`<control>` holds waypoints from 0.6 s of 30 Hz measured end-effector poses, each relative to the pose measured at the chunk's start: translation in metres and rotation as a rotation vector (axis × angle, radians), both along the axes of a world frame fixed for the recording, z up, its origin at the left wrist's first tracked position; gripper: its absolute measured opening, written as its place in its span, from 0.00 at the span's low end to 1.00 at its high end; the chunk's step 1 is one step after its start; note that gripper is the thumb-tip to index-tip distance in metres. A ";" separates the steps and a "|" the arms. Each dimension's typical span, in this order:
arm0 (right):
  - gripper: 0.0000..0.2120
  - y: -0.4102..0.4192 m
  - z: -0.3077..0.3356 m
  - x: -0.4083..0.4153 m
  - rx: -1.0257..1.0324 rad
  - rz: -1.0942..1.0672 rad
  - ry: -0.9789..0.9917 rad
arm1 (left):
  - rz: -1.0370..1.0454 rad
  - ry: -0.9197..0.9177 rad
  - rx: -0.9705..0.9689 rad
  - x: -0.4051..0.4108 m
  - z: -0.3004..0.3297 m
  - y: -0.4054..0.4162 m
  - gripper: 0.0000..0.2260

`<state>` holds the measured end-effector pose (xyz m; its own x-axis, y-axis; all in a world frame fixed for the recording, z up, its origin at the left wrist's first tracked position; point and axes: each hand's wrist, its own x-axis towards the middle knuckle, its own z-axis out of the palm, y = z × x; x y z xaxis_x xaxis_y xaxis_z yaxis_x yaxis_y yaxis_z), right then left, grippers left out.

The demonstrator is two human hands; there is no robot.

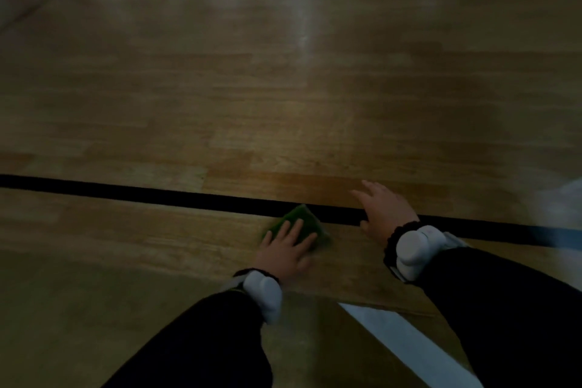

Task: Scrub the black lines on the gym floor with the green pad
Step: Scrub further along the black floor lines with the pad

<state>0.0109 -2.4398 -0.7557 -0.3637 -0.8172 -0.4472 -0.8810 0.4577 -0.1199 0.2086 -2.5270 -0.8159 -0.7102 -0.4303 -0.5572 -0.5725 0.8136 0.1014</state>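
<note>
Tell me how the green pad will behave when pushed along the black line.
The green pad looks thin and flat under the left hand, so it probably slides rather than tips. The floor looks glossy, so it may skid easily.

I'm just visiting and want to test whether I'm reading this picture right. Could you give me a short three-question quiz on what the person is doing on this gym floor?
1. True or false: the left hand presses flat on the green pad.
2. What does the far corner of the pad touch? A) the white stripe B) the black line C) a wall
3. Fill in: the right hand rests with spread fingers across the black ____.

Key
1. True.
2. B, the black line; the white stripe lies nearer the person, on the wooden floor.
3. line.
</note>
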 end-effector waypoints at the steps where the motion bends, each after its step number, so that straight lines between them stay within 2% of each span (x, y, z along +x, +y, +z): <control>1: 0.31 0.000 0.001 -0.001 0.005 -0.008 0.005 | 0.062 -0.005 0.008 0.013 0.000 -0.014 0.24; 4: 0.26 0.002 0.002 0.000 -0.027 -0.047 0.022 | 0.266 -0.031 0.025 0.049 -0.001 -0.046 0.24; 9: 0.03 0.001 0.002 0.016 -0.065 -0.070 -0.007 | 0.417 0.033 0.087 0.049 -0.005 -0.042 0.24; 11: 0.07 0.001 0.001 0.022 -0.042 -0.045 -0.006 | 0.405 0.062 0.052 0.043 -0.005 -0.032 0.25; 14: 0.17 -0.002 0.006 0.025 -0.016 -0.018 0.003 | 0.194 0.042 0.011 0.026 -0.003 -0.001 0.25; 18: 0.17 -0.006 0.015 0.030 0.001 0.000 0.035 | -0.053 0.013 0.051 0.001 0.001 0.066 0.27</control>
